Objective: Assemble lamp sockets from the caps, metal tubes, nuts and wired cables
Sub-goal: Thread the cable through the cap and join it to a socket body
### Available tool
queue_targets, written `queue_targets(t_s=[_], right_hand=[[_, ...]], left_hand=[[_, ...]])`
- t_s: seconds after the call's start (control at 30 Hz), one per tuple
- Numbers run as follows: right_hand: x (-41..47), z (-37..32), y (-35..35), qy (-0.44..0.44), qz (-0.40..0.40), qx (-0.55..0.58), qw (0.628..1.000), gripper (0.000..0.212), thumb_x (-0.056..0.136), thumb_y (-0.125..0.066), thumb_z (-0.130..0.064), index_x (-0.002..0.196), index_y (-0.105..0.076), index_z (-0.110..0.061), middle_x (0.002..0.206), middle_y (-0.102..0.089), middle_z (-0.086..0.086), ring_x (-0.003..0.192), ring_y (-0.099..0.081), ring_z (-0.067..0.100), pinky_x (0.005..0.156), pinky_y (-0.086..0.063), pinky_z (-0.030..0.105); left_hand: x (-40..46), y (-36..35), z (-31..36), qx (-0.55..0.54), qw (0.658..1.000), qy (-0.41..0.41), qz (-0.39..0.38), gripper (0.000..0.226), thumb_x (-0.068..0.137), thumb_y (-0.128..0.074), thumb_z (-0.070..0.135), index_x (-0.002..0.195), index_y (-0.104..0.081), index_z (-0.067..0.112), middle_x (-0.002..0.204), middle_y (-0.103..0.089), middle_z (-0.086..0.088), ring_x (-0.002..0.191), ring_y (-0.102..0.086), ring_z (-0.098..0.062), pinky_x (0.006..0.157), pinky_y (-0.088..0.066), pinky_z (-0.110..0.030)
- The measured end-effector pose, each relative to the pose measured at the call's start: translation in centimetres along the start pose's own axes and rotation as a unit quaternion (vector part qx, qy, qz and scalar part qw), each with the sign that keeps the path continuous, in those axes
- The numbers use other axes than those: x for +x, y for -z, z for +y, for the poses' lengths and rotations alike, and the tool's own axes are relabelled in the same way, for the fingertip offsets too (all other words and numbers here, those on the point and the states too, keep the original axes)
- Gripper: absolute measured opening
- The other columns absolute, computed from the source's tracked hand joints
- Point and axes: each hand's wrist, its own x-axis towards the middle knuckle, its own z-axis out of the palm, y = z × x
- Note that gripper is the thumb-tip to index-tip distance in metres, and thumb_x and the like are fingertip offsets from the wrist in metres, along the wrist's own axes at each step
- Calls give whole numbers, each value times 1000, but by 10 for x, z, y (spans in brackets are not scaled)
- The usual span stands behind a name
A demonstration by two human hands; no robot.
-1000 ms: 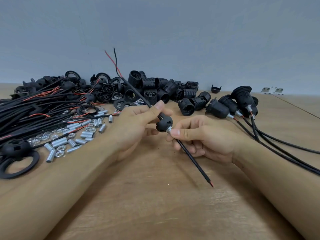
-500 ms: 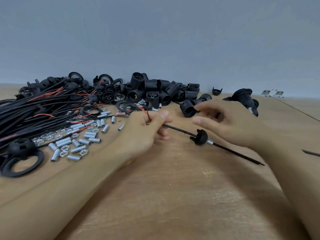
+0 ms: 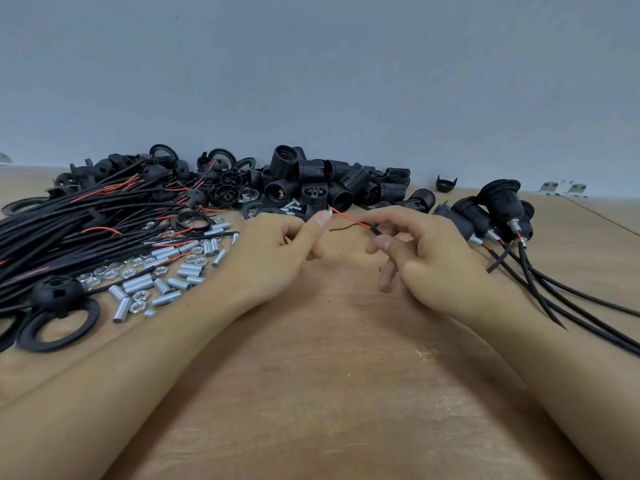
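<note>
Head view: wired cable point(image 3: 374, 231) sits between both hands above the wooden table point(image 3: 329, 393), just in front of the socket-body pile point(image 3: 332, 183). Long axis roughly left-right; stripped end points left, red lead point(image 3: 346, 218) angled up-left, black lead point(image 3: 341, 228) bent lower. Right hand point(image 3: 436, 265) pinches the black sheath between thumb and fingers. Left hand point(image 3: 277, 254) has fingers curled, thumb tip at the red lead's bare end; actual grip on it hard to make out, contact point tiny and blurred. Rest of the cable hidden behind the right hand; cap and tube on it not visible.

Left of the pile: bundle of black cables point(image 3: 69, 223) with red cores, cut off at frame edge. In front of that, scattered shiny metal tubes point(image 3: 138, 284) and hex nuts point(image 3: 138, 296), smooth cylinders. Domed black cap point(image 3: 57, 292) on flat rings point(image 3: 59, 329) further left. Pile bodies ribbed, threaded black plastic. Right of the pile: finished sockets point(image 3: 498, 206), cords trailing off frame.
</note>
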Motion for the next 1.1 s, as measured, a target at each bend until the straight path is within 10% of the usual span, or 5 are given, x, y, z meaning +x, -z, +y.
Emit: queue_targets(t_s=[0.3, 0.5, 0.73, 0.87, 1.1], right_hand=[[4, -3, 3, -10, 54, 103, 993, 14, 96, -62, -17, 93, -71, -27, 68, -59, -2, 47, -45, 4, 47, -36, 13], [2, -6, 6, -29, 38, 163, 985, 25, 98, -57, -32, 80, -75, -31, 59, -61, 6, 37, -40, 13, 43, -36, 24], [4, -6, 6, -84, 61, 193, 976, 11, 103, -50, -24, 100, -60, -20, 64, -68, 4, 34, -49, 16, 37, -35, 20], [2, -13, 5, -71, 48, 212, 973, 11, 100, -55, -17, 92, -62, -15, 73, -71, 2, 42, -54, 17, 40, -39, 23], [-4, -20, -5, -53, 16, 245, 968, 18, 100, -54, -17, 86, -63, -11, 48, -34, -5, 42, -25, 10, 44, -18, 30]], left_hand=[[99, 12, -21, 321, 947, -18, 11, 24, 95, -58, 25, 115, -61, 12, 119, -57, -12, 115, -51, -31, 98, -45, -43], [129, 12, -38, 424, 905, 25, -13, 33, 86, -71, 35, 77, -52, 9, 91, -63, -16, 80, -54, -32, 66, -45, -37], [101, 18, -26, -48, 975, 87, 199, 29, 85, -70, 27, 111, -67, 15, 94, -65, 1, 87, -66, -17, 77, -54, -33], [47, 16, 1, -454, 878, 150, 4, 21, 95, -53, 29, 99, -60, 9, 79, -66, -9, 53, -53, -14, 49, -43, -25], [-5, -9, 11, -531, 810, 205, -140, 29, 95, -41, 31, 78, -50, 10, 60, -50, -7, 45, -31, -12, 43, -28, -23]])
